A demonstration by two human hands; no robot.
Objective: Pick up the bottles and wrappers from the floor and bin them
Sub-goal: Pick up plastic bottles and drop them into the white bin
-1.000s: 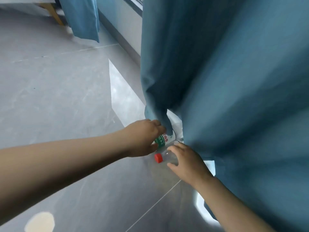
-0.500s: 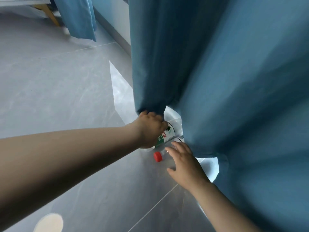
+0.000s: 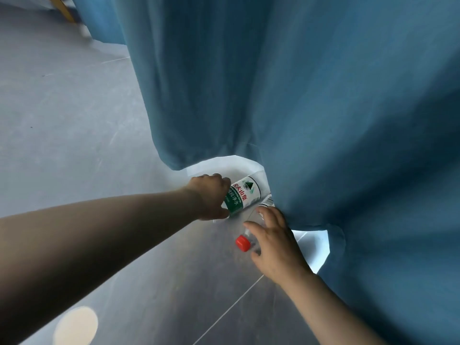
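Note:
Two clear plastic bottles lie on the grey floor at the foot of a blue curtain. My left hand [image 3: 211, 196] grips the bottle with a green and white label [image 3: 242, 195], fingers curled round its near end. My right hand [image 3: 273, 241] closes over the second bottle, whose red cap [image 3: 242, 243] points toward me; its thumb and fingers wrap the clear neck and body. That bottle's far end runs under the curtain hem and is hidden.
The blue curtain [image 3: 311, 108] hangs close on the right and fills most of the view, its hem touching the floor beside my right hand. Grey tiled floor [image 3: 74, 133] stretches to the left. A wooden furniture leg [image 3: 63, 9] stands far back left.
The curtain fold has dropped away from my left hand, baring the green-labelled bottle. My right hand has lowered onto the red-capped bottle and curled round it.

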